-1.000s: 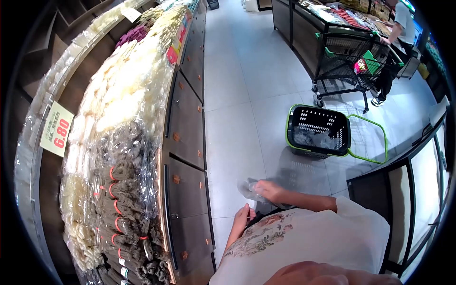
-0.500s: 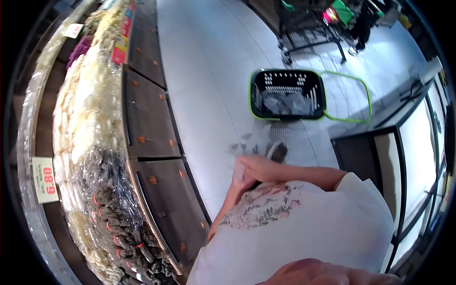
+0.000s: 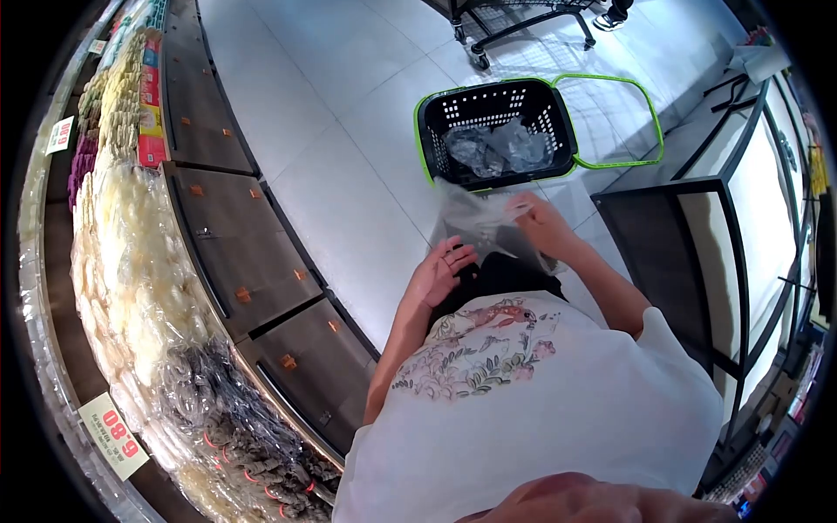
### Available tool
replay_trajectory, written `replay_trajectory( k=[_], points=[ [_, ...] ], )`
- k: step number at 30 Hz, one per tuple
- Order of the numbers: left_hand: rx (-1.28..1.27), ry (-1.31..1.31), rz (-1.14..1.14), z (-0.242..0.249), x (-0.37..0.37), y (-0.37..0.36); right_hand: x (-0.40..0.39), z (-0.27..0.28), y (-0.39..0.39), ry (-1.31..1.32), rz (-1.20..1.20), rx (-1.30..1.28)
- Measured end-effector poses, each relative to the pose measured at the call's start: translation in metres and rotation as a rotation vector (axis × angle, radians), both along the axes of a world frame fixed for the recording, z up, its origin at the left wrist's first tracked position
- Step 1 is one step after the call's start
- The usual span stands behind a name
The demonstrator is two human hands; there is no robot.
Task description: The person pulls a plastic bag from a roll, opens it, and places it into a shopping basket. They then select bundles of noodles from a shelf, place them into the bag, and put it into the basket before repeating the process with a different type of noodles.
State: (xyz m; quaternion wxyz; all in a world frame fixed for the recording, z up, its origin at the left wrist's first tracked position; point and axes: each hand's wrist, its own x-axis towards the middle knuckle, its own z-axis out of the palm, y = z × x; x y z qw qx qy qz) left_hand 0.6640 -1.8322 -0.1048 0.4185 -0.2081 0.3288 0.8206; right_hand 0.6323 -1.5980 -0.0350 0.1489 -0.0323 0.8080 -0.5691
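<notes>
A thin clear plastic bag (image 3: 478,216) hangs in front of my waist, partly smeared by motion. My right hand (image 3: 542,228) is closed on the bag's right side, its fingers pinching the film. On the other side, my left hand (image 3: 443,272) is open with its fingers apart, right at the bag's lower left part. Beyond the bag, a black shopping basket (image 3: 427,131) with a green rim stands on the floor. Crumpled clear plastic bags (image 3: 501,146) lie inside it, and its green handle (image 3: 656,113) is folded out to the right.
Along the left runs a shelf of plastic-wrapped noodle-like bundles (image 3: 139,261), with a price card (image 3: 113,436) and brown drawer fronts (image 3: 235,253). A black-framed stand (image 3: 663,235) is on the right. A cart (image 3: 523,30) and a person's shoe (image 3: 609,22) are ahead.
My hands, together before, have moved apart, and the plastic bag is now spread out by my right hand. The view has shifted, so the basket appears higher and further left.
</notes>
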Motion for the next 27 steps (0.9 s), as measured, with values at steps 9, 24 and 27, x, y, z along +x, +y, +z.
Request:
replay_trajectory(
  k=[9, 24, 27],
  points=[
    [-0.185, -0.084, 0.102, -0.012, -0.033, -0.022, -0.09, -0.029, 0.062, 0.143, -0.113, 0.237],
    [-0.517, -0.271, 0.486, -0.036, -0.069, 0.069, -0.233, -0.235, 0.115, 0.024, 0.317, 0.558],
    [-0.663, -0.29, 0.439, -0.038, -0.06, 0.076, -0.244, -0.276, 0.109, 0.009, 0.271, 0.533]
  ],
)
